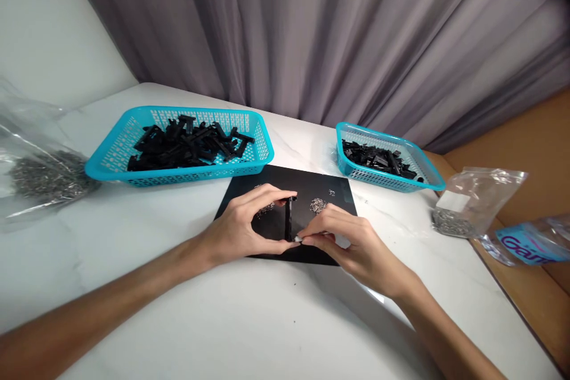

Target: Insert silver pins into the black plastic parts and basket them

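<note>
My left hand (244, 222) grips a black plastic bar (288, 219) by its two ends, thumb at the near end and fingers at the far end. The bar stands lengthwise over a black mat (271, 254). At its near end, my right hand (347, 237) pinches a small pale piece (297, 239), too small to name, against the bar. Behind my right fingers lies a small pile of metal pins or springs (317, 206). Another pile of small metal parts (266, 209) is partly hidden by my left hand.
A blue basket (178, 177) of black plastic parts stands at the back left, a second blue basket (387, 185) at the back right. Clear bags of metal pieces (48, 175) (454, 224) flank them. A water bottle (529, 240) lies at the right edge.
</note>
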Motion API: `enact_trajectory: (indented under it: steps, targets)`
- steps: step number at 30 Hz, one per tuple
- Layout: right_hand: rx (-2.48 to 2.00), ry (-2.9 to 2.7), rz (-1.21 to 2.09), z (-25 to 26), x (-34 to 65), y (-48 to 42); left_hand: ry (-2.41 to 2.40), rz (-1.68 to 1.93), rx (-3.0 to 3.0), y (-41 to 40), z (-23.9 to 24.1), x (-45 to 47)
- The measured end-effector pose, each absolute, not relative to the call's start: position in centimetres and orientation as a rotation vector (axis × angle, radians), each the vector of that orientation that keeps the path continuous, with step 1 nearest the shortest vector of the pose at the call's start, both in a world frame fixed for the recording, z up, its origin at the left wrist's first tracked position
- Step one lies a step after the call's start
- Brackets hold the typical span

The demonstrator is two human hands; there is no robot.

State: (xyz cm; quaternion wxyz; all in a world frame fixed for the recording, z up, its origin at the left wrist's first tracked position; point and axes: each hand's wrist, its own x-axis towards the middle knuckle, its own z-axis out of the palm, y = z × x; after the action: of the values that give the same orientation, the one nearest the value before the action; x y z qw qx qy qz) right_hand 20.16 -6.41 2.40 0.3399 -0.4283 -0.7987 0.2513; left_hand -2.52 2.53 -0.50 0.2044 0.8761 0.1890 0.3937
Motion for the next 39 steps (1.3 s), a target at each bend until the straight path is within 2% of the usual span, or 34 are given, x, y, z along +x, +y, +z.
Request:
enact_trajectory:
  steps: [10,17,21,23,34,39]
  targets:
    - [-1.032,-2.172,0.492,1.5,19.4,-6.8,0.558,1.109,2.480,2.4,-1.0,-2.7]
    - [-1.300,-2.094,0.480,2.6,21.7,-6.0,0.586,1.018,2.440,2.9,-0.8,-2.7]
    - [-1.695,-2.060,0.079,1.7,26.0,-4.3,0.670,0.880,2.411,3.0,-0.9,-2.9]
    - [-1.772,-2.079,-0.015,0.7,27.5,-3.4,0.702,0.832,2.393,3.1,-1.0,-3.0]
    - [-1.710,-2.243,0.056,-0.7,27.8,-2.1,0.892,0.756,2.384,3.3,-1.0,-2.7]
    - [-1.553,-2.173,0.274,-0.8,27.6,-2.0,0.950,0.758,2.352,3.1,-1.2,-2.5]
